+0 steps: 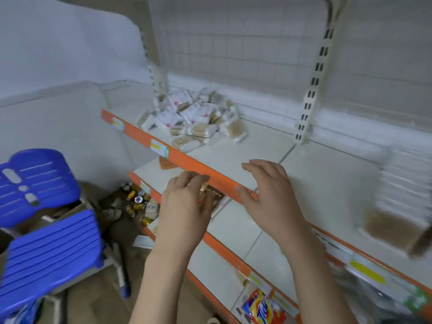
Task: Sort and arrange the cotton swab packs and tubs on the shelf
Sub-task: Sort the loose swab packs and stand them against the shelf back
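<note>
A loose heap of cotton swab packs [194,118] lies at the far left of the white shelf [264,148] with an orange front edge. A tidy row of swab packs [397,197], blurred, stands at the shelf's right end. My left hand [184,206] hovers in front of the shelf's orange edge with relaxed, slightly curled fingers, holding nothing. My right hand [266,195] hangs over the front of the shelf, fingers spread and empty. Both hands are well short of the heap.
A blue plastic stool [39,206] stands at the left over cardboard boxes. Small gold-wrapped items [138,199] lie in a box on the floor. Lower shelves [236,232] run below, one holding a colourful packet [261,307]. A slotted upright post [313,90] stands behind the shelf.
</note>
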A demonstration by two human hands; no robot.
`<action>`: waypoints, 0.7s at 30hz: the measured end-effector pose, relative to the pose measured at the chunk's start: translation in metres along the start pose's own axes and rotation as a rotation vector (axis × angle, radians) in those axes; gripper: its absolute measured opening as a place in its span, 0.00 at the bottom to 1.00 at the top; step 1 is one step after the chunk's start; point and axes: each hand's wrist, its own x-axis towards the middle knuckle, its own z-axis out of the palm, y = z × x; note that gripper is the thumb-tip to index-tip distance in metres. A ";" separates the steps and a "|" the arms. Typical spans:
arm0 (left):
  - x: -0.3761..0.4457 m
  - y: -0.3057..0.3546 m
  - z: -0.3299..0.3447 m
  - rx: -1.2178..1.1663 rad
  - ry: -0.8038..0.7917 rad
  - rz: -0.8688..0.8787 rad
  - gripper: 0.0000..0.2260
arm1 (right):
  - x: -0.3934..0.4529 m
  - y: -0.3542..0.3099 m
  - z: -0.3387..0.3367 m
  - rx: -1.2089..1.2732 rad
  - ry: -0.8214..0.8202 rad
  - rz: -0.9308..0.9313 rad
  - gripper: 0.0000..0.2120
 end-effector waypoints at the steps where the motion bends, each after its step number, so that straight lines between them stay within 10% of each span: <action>1: 0.009 -0.007 0.000 0.012 0.006 -0.007 0.12 | 0.011 -0.001 0.007 0.003 -0.005 -0.008 0.19; 21: 0.178 -0.124 0.045 -0.091 -0.100 -0.107 0.18 | 0.180 0.044 0.105 -0.096 -0.085 0.169 0.20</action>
